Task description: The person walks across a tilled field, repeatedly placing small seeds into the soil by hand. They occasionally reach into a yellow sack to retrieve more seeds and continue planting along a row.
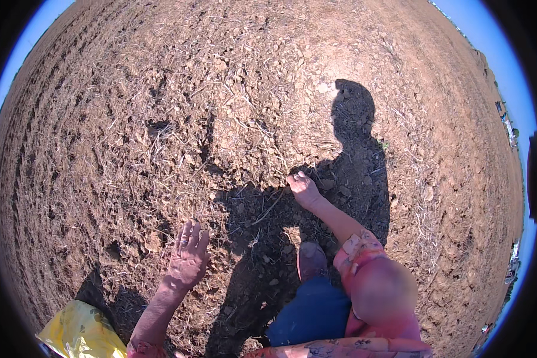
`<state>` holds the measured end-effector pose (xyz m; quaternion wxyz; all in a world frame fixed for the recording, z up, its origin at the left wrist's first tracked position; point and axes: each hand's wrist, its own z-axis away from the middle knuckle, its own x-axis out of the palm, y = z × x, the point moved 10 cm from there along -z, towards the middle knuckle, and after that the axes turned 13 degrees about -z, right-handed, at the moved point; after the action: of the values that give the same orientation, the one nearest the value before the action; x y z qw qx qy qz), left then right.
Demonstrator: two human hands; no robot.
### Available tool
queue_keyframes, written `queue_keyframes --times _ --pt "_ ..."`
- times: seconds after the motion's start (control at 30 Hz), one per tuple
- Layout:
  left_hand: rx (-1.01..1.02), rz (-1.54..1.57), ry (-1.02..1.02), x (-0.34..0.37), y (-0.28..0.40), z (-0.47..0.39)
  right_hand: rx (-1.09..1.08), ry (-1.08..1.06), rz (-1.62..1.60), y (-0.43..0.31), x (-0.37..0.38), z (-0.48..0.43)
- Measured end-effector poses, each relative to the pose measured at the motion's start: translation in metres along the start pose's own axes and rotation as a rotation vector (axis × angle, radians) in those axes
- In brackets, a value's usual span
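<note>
My left hand (pixel 189 262) is spread over the clods at the lower left, palm down, with a ring on one finger and nothing in it. My right hand (pixel 304 190) reaches out near the middle, its fingers curled close to the soil at the edge of my shadow; whether it pinches anything there cannot be told. Dry stalks (pixel 268 208) lie on the ground just left of it. A yellow plastic bag (pixel 81 331) stands at the bottom left, below my left hand.
Tilled soil (pixel 232 112) with clods and dry straw spreads all around. My shoe (pixel 312 261) rests on it below my right hand. My shadow (pixel 353 116) falls ahead. Small distant structures (pixel 510 132) line the right horizon.
</note>
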<state>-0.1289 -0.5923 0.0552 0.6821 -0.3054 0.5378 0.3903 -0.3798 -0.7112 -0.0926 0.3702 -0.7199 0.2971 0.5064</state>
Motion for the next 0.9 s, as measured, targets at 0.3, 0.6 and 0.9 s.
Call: queue_keyframes --times 0.3,0.6,0.9 --pt "-0.197 0.135 -0.181 0.062 0.021 -0.053 0.467 0.278 -0.835 0.086 -0.061 0.017" --pt "-0.214 0.051 -0.207 0.067 0.029 -0.138 1.087 0.497 -0.431 0.284 -0.028 -0.053" --pt "-0.061 0.185 -0.206 0.061 0.107 -0.228 0.813 0.743 -1.278 0.307 -0.049 -0.010"
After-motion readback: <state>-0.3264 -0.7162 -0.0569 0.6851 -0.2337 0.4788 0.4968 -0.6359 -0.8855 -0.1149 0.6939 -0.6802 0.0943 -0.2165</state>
